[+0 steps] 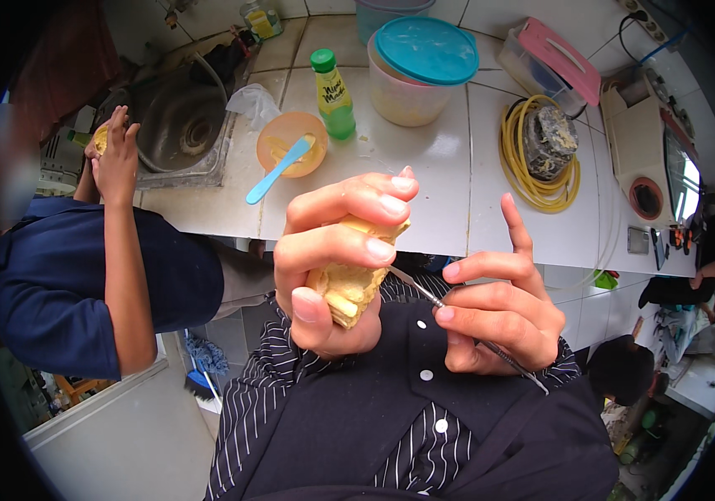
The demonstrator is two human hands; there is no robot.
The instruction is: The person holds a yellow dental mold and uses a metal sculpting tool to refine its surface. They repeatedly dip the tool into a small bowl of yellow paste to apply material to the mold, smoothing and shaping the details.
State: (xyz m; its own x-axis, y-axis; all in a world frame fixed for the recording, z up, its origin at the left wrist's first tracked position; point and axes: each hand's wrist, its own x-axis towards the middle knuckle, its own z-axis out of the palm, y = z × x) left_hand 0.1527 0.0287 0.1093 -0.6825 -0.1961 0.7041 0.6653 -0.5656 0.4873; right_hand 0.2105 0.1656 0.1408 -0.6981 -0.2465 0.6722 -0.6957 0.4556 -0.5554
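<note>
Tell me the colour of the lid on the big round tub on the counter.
Teal blue; the lid shows best in the head view, on a pale tub.

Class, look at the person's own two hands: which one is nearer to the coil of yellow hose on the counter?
Right. The right hand, holding a thin metal tool, sits just below the yellow hose. The left hand, gripping a yellow cast, is farther to the hose's left.

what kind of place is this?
Probably a small dental-lab workbench. The left hand holds a yellow plaster teeth cast, the right hand a thin metal carving tool; behind are a white tiled counter, steel sink and orange mixing bowl.
</note>
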